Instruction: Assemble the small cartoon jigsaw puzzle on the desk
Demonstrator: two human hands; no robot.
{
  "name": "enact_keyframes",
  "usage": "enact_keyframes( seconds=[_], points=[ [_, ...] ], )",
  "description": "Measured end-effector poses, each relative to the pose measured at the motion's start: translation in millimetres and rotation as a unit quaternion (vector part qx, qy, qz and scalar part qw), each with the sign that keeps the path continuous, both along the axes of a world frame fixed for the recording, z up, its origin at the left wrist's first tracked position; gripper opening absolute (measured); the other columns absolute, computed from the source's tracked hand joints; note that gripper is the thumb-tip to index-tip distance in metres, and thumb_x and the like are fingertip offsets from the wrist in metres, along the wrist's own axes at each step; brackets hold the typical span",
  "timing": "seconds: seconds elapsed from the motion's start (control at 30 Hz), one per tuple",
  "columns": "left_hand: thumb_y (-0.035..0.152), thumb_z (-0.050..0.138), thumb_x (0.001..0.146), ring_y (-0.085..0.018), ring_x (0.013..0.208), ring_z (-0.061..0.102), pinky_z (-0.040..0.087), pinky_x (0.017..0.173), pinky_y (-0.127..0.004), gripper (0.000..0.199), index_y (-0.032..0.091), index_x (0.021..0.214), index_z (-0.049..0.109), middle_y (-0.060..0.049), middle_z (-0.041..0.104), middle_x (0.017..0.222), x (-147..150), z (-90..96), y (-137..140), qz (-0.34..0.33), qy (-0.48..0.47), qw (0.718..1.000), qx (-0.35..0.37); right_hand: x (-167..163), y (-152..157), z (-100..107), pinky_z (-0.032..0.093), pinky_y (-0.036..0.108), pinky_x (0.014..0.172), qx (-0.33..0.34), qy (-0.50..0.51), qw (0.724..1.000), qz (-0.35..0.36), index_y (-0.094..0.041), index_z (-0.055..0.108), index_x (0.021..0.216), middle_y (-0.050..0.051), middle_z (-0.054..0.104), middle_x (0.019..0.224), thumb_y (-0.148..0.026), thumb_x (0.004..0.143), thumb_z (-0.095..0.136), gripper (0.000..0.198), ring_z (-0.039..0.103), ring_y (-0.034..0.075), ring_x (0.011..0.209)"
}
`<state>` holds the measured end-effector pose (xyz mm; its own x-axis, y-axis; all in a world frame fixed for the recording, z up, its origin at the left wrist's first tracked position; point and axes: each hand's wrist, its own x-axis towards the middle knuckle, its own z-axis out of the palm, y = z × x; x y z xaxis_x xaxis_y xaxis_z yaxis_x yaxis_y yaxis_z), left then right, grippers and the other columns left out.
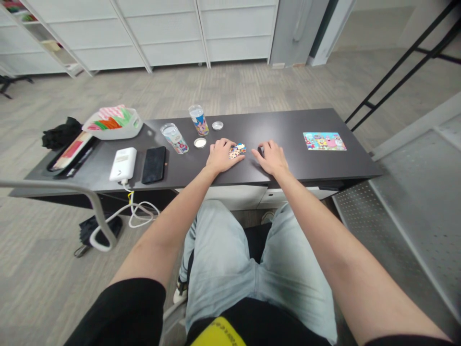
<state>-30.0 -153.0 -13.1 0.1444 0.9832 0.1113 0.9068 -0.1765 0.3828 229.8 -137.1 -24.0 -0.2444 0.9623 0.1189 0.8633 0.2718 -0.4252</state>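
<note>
Cupping the near and left sides of a small heap of puzzle pieces [238, 151], the left hand [220, 156] lies on the tabletop [288, 126] with thumb and fingers spread apart, seemingly pinching nothing. Just to the right, the right hand [273, 158] rests with its thumb away from its fingers; a dark patch in that gap could be an object or shadow, I cannot tell. The pieces look like thin card: light, fairly stiff, probably smooth enough to slide, with knobs that could bend or fray. Each is probably best taken by opposite edges, after tipping one side up from the table. Beyond the left hand are two round lids [200, 142] and two clear printed canisters [175, 138]; well to the right lies a flat colourful picture [324, 141].
</note>
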Motion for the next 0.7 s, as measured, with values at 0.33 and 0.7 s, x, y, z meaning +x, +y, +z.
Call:
enact_keyframes(
  seconds=[0.33, 0.7],
  points=[
    [0.063, 0.084, 0.118, -0.049, 0.144, 0.072, 0.051, 0.131, -0.063, 0.041, 0.025, 0.133, 0.078, -0.021, 0.083, 0.145, 1, 2.1, -2, 0.04, 0.01, 0.999, 0.002, 0, 2, -3, 0.056, 0.068, 0.137, 0.002, -0.003, 1.0, 0.0, -0.019, 0.082, 0.159, 0.03, 0.077, 0.168, -0.054, 0.132, 0.058, 0.05, 0.074, 0.051, 0.157],
    [0.063, 0.075, 0.122, -0.044, 0.144, 0.077, 0.062, 0.119, -0.053, 0.04, 0.026, 0.123, 0.09, -0.019, 0.082, 0.152, 5, 5.7, -10, 0.038, 0.012, 0.999, -0.026, 6, 7, -15, 0.053, 0.071, 0.128, 0.02, 0.017, 1.0, 0.011, -0.024, 0.085, 0.15, 0.035, 0.08, 0.162, -0.06, 0.126, 0.055, 0.053, 0.072, 0.055, 0.151]
  ],
)
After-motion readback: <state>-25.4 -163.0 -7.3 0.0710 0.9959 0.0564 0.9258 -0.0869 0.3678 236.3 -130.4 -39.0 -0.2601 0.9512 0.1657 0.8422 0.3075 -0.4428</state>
